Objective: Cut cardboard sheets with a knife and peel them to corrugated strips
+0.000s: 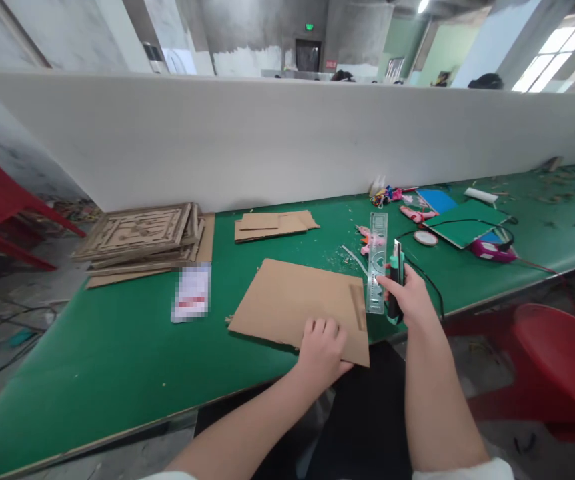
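A brown cardboard sheet (297, 300) lies at the front of the green table, its near right corner jutting past the edge. My left hand (323, 343) grips its near edge, fingers on top and thumb below. In my right hand (407, 293) is a black and teal utility knife (396, 283), held upright with the blade end up. The fingertips of that hand reach a clear plastic stencil ruler (376, 260), which lies just right of the cardboard. Behind the ruler are small pink pieces (365, 237) and scattered scraps.
Stacked cut cardboard panels (142, 233) sit at the left, beside a blurred white packet (191, 293). Smaller cardboard pieces (272, 225) lie behind the sheet. At right are a green board (467, 221), a tape roll (425, 238), a purple device (492, 251) and cables. A white partition (267, 140) runs behind.
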Tool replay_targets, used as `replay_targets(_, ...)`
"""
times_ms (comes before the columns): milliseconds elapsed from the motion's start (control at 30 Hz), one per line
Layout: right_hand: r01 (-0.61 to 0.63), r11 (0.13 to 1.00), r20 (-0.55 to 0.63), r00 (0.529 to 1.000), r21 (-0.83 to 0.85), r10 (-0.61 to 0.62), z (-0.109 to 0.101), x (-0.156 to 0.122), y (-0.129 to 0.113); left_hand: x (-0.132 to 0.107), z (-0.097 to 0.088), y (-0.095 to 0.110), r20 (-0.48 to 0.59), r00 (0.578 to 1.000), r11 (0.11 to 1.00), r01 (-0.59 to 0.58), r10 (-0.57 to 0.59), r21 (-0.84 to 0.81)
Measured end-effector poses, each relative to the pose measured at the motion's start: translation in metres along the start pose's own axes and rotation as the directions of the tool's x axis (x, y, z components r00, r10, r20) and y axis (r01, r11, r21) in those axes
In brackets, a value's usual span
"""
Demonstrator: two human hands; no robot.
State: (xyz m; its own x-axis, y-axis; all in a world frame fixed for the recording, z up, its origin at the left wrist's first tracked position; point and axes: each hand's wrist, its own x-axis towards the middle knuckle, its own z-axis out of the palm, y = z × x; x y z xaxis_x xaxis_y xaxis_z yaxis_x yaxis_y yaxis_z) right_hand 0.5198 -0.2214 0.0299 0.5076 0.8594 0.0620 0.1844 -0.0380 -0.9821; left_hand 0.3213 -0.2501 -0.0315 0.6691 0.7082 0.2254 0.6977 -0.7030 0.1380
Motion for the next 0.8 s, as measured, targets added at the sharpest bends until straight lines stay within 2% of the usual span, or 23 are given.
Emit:
replay_targets(133, 0.013, 1.000, 0.035, 0.999, -0.013, -0.013, 0.005, -0.004, 0.001, 0.016, 0.017, 0.001, -0.059, 0.995, 0.997, 0.081, -0.081, 0.001)
replay_targets(267, 0.013, 1.000, 0.073, 0.997, -0.015, -0.012, 0.011, -0.007, 0.004, 0.025, 0.029, 0.002, -0.018, 0.993, 0.993, 0.119, -0.119, -0.007)
replay_targets(400, -0.015, 0.999, 0.141, 0.990, 0.030, 0.011, 0.018, -0.010, 0.005, 0.031, 0.028, 0.004, 0.041, 0.989, 0.990, 0.142, -0.142, -0.018)
replay_targets(467, -0.020, 0.999, 0.151, 0.988, 0.037, 0.014, 0.019, -0.012, 0.006, 0.031, 0.023, -0.001, 0.067, 0.991, 0.993, 0.116, -0.114, -0.030)
replay_targets(533, -0.027, 0.999, 0.142, 0.990, 0.043, 0.020, 0.015, -0.014, 0.008, 0.028, 0.016, -0.015, 0.085, 0.996, 0.998, 0.028, -0.024, -0.048)
replay_targets(600, -0.051, 0.997, 0.121, 0.992, 0.065, 0.043, 0.006, -0.017, 0.014, 0.021, 0.009, -0.037, 0.105, 0.989, 0.993, -0.102, 0.108, -0.063)
replay_targets(633, -0.072, 0.994, 0.104, 0.993, 0.087, 0.063, 0.001, -0.020, 0.019, 0.017, 0.005, -0.049, 0.128, 0.983, 0.990, -0.126, 0.134, -0.069)
replay_targets(700, -0.124, 0.982, 0.070, 0.991, 0.145, 0.115, -0.010, -0.026, 0.030, 0.006, 0.000, -0.074, 0.158, 0.986, 0.997, -0.049, 0.057, -0.052)
replay_targets(800, -0.210, 0.956, 0.077, 0.977, 0.202, 0.199, -0.018, -0.036, 0.046, -0.011, -0.005, -0.105, 0.147, 0.986, 0.997, 0.075, -0.074, -0.002)
